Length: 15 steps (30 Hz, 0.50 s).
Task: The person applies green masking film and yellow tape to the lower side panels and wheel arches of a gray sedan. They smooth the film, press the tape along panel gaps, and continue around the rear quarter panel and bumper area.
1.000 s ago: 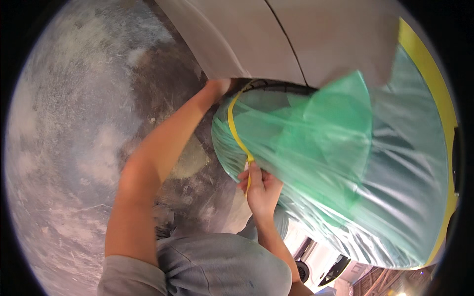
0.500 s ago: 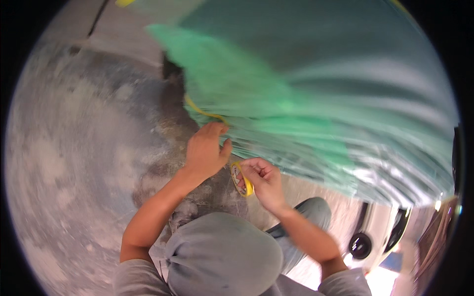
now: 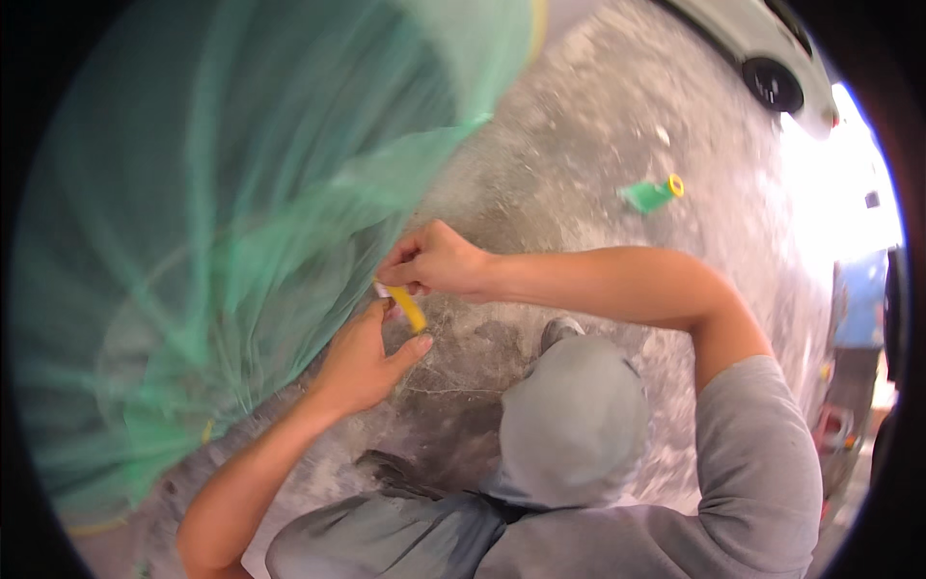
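A roll of yellow masking tape (image 3: 409,310), slightly blurred, is between my two hands. My right hand (image 3: 436,261) reaches across from the right and pinches its upper end with curled fingers. Just below, my left hand (image 3: 362,361) has its thumb stretched away from its fingers, the thumb tip close to the roll's lower end. Whether that thumb touches the tape I cannot tell, and the left fingertips are partly hidden. Green translucent masking film (image 3: 280,241) hangs in folds beside both hands, covering a large object on the left.
Stained concrete floor (image 3: 569,135) spreads to the right of the film. A green roll with a yellow end (image 3: 656,195) lies on it. A light-coloured car (image 3: 762,48) stands at the far upper right. My capped head (image 3: 576,420) and bent knee fill the lower middle.
The view has swung round, so the film is now on the left and the car at upper right. My hands, apart before, have come together at the tape roll.
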Motion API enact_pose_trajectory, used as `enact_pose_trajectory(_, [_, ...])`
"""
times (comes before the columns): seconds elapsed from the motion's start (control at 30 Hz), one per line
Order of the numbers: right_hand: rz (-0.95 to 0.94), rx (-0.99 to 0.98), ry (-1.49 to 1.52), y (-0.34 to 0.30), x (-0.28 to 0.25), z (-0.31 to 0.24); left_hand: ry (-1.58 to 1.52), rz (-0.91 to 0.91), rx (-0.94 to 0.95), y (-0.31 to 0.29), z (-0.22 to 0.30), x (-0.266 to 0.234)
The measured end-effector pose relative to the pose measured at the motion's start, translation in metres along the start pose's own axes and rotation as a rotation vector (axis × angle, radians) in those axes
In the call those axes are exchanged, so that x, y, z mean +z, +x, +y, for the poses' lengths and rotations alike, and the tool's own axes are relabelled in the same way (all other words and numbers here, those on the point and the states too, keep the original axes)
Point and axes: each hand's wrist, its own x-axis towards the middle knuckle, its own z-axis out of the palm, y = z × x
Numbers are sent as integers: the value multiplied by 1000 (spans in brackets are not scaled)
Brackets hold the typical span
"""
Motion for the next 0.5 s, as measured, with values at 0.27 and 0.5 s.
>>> enact_pose_trajectory(0.27, [635, -135, 772, 42, -94, 93, -104, 54, -118, 95, 62, 92])
enact_pose_trajectory(0.5, [842, -108, 849, 226, -212, 127, 195, -224, 303, 116, 99, 90])
